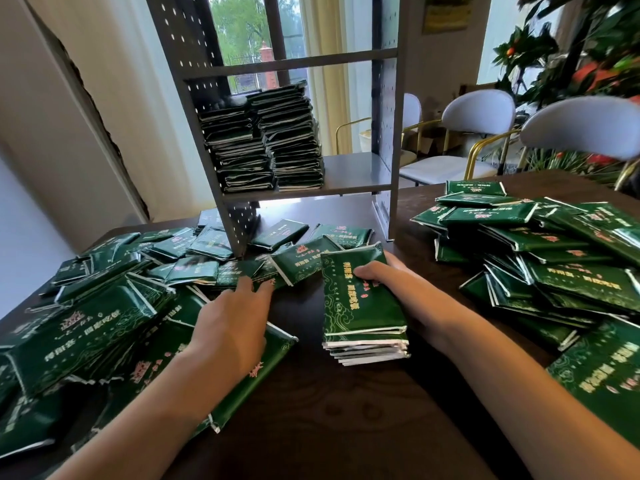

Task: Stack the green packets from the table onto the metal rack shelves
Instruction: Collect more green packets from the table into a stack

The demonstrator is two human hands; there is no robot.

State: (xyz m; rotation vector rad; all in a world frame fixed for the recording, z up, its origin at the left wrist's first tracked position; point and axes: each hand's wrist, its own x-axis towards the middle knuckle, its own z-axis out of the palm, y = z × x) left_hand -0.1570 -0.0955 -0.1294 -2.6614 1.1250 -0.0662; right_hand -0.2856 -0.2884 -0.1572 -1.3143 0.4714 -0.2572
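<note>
Showing a packet-shelving task at a partial stage, with the metal rack standing on the dark table at 12 o'clock from the person. Two tall columns of stacked packets stand side by side on the rack's middle shelf, toward its left half, while the right half of that shelf is bare; the shelf above shows nothing from this low angle. By judgement, most of the work remains: a loose heap of green packets spreads across the table from 9 to 11 o'clock, some of it reaching under the rack, and a second heap lies from 1 to 4 o'clock. Between the forearms, at about 12 o'clock and close to the person, a small squared pile of packets rests on the table, near but not on the rack. The right hand holds this pile from its right edge, the thumb lying across the top packet and the fingers wrapped behind the far end, where they are hidden. The left hand lies palm down with fingers extended and slightly spread, its fingertips touching loose packets at the edge of the left heap; it grips nothing, and appears to be reaching for the next packet.
</note>
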